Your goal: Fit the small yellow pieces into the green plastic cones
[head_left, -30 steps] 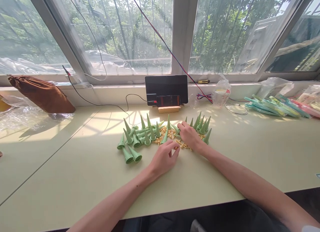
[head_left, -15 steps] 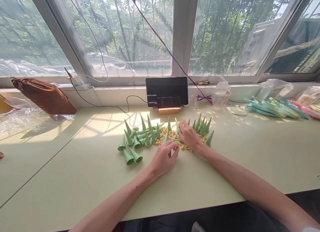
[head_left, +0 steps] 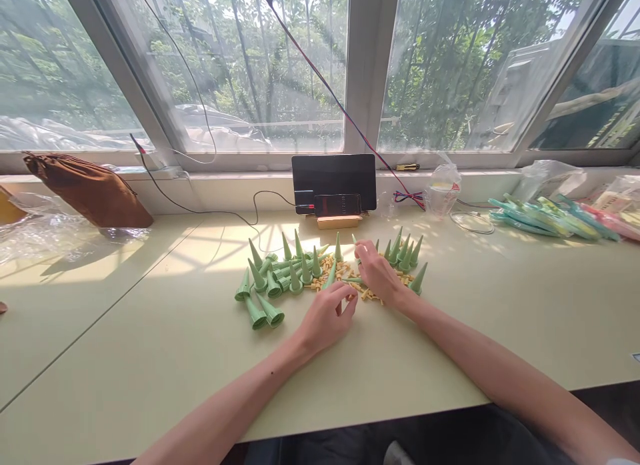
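Shifted slightly left, my right hand [head_left: 379, 270] hides all but the tip of an upright green plastic cone [head_left: 354, 239] beside scattered yellow plastic pegs [head_left: 344, 270]; its grip I can't tell. My left hand [head_left: 330, 316] curls narrowly, contents unclear. I'd seat the cone flat before releasing.

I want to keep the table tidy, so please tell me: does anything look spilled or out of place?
Nothing clearly wrong. Two front-left cones lie on their sides while many stand upright, and small yellow pieces lie scattered loose, perhaps on purpose.

Bright daylight through windows [head_left: 280, 65] | hazy glare | shadows across table [head_left: 165, 345] | edges stretched
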Demonstrator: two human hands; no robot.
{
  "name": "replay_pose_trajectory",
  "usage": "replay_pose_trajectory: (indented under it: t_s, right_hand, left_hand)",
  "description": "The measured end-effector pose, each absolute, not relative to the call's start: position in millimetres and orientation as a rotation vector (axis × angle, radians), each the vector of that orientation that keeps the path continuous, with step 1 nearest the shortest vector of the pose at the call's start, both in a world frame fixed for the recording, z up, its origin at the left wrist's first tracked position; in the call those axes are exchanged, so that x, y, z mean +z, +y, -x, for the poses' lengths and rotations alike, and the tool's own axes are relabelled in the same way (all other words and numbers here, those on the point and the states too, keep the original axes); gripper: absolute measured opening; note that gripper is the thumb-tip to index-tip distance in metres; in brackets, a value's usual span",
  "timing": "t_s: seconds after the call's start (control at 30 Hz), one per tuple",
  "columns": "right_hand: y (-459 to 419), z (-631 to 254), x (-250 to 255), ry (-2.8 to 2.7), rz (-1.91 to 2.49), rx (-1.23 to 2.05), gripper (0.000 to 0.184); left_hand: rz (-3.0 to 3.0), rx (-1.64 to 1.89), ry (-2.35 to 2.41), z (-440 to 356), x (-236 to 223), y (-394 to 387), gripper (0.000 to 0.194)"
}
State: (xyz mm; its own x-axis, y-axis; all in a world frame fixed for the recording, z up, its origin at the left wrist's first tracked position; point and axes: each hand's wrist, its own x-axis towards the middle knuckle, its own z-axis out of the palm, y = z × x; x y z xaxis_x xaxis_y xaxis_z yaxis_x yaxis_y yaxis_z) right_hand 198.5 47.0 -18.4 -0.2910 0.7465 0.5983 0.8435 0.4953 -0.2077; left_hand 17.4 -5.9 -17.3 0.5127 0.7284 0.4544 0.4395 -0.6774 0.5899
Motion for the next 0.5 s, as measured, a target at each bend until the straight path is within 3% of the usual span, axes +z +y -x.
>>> replay_pose_trajectory:
  t_s: [0.23, 0.5]
  right_hand:
    - [46.4, -199.6, -21.1, -2.088, 1.334, -0.15, 0.059]
    - [43.7, -197.4, -22.3, -2.065, 1.279, -0.03, 0.061]
  left_hand:
    - [-2.366, 0.968, 0.969, -18.2, -18.6, -5.1, 0.014]
    - [-2.374, 0.981, 0.97, -18.6, -18.7, -5.4, 0.014]
